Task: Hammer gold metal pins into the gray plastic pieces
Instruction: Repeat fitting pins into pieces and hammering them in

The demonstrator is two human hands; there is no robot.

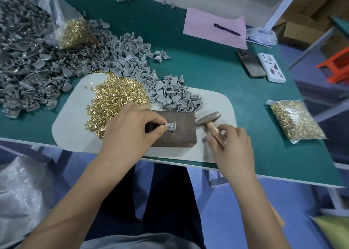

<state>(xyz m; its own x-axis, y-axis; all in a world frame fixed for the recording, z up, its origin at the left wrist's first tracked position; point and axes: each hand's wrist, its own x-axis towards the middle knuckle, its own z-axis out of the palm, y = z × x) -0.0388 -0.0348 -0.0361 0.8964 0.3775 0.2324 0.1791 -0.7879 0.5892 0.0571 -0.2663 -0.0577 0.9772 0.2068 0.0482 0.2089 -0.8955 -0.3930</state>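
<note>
My green-topped bench [217, 75] carries a white rounded mat [213, 105] at its near edge, and on the mat sits a dark brown rusty metal block [181, 133]. Heaps of gray plastic pieces [56, 75] spread over the far left of the bench, and a loose pile of small gold metal pins [115, 97] lies on the mat's left part.

My right hand [231, 144] curls its grip round the wooden handle of the small steel-headed hammer [208, 119], which lies just beside the block's right edge, head pointing toward the far left, handle running back toward me.

My left hand [130, 129] pinches one gray plastic piece [171, 126] flat on the block's top, a gold pin seated in it. I cannot tell the piece's long axis for certain; it seems to lie across the block, left to right.

To strike well, I judge I should hold the piece flat, keep my fingertips clear of the pin, and bring the hammer face down squarely.
</note>
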